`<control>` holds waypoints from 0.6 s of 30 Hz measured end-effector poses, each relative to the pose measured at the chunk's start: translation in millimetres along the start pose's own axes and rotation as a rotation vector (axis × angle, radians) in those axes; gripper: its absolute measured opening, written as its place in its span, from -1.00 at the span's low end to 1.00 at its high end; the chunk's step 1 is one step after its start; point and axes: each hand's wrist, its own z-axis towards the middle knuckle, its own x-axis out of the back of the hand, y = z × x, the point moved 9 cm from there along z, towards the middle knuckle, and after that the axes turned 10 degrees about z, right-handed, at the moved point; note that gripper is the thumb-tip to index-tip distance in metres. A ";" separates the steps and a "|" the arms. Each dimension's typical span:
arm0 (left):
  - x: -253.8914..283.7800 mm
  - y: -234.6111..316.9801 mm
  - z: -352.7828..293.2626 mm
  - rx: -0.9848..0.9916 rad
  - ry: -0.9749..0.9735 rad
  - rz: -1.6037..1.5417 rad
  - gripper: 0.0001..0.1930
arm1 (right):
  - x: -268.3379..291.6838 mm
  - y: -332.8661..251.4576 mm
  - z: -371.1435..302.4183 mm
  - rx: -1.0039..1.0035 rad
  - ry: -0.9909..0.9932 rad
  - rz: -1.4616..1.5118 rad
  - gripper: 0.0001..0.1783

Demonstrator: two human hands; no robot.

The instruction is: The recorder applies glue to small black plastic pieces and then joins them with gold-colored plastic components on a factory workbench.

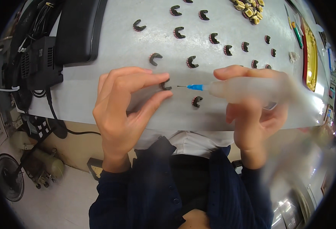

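Note:
Between the thumb and index finger of my left hand (116,97) is a small black horseshoe-shaped piece (165,85), just over the grey table (126,45). My right hand (250,118) is wrapped round a translucent white squeeze bottle (248,89), lying nearly level and pointing left. Its blue nozzle (195,87) ends in a thin needle, whose tip stops a little short of the held piece. Another black horseshoe piece with a pink beaded edge (197,101) lies below the nozzle. Beyond my hands, several more such pieces (192,62) are spread out on the table.
A black case (78,32) and a black vented device (42,63) with a cable occupy the left side. Cream-and-black pieces (252,11) are heaped at the far right, near a green-handled tool (297,35) and a gold tray (310,57). A fan (8,177) stands lower left.

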 end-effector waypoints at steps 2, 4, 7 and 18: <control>-1.0 2.4 0.5 0.015 -0.024 0.027 -0.54 | -2.7 3.0 -0.2 0.024 -0.042 -0.013 -0.63; 1.4 0.7 -0.2 0.053 0.007 -0.031 -0.49 | -6.1 3.4 -0.5 0.050 -0.083 -0.022 -0.64; 2.3 -3.5 -5.6 0.031 0.034 -0.089 -0.44 | -10.4 7.4 -0.8 0.037 -0.111 -0.050 -0.63; 44.6 -26.5 -13.9 0.006 0.380 -0.307 -0.55 | -15.4 -0.6 -0.4 0.121 -0.137 -0.068 -0.57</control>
